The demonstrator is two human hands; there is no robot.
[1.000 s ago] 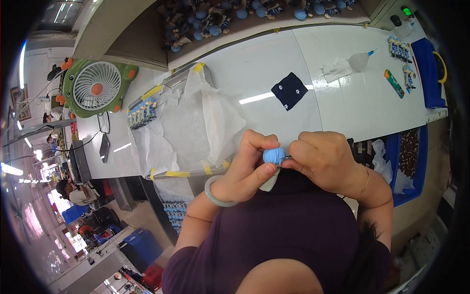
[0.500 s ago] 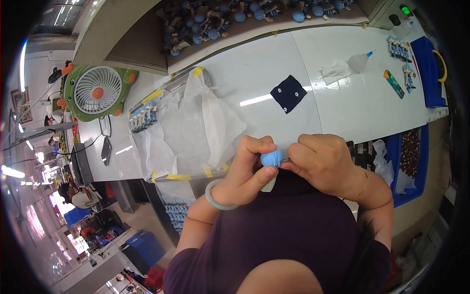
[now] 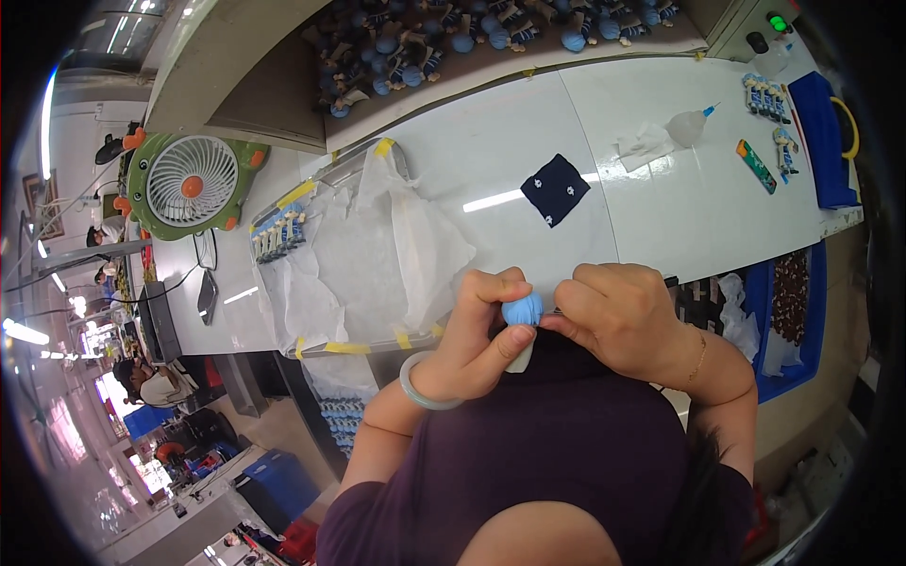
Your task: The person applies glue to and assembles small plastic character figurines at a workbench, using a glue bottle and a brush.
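Note:
A small figure with a blue round head and a pale body is pinched between both hands close to my chest. My left hand, with a pale green bangle on the wrist, grips it from below and the left. My right hand presses its fingertips against the blue head from the right; something thin and dark shows at its fingers, too small to tell. A dark blue cloth square with white marks lies on the white table ahead.
A clear tray lined with white paper sits at the left, with a row of small figures beside it. A green fan, a glue bottle, many blue-headed figures on the back shelf, blue bins at right.
The hands and the blue-headed figure stay almost where they were; only the fingers shift slightly around the head.

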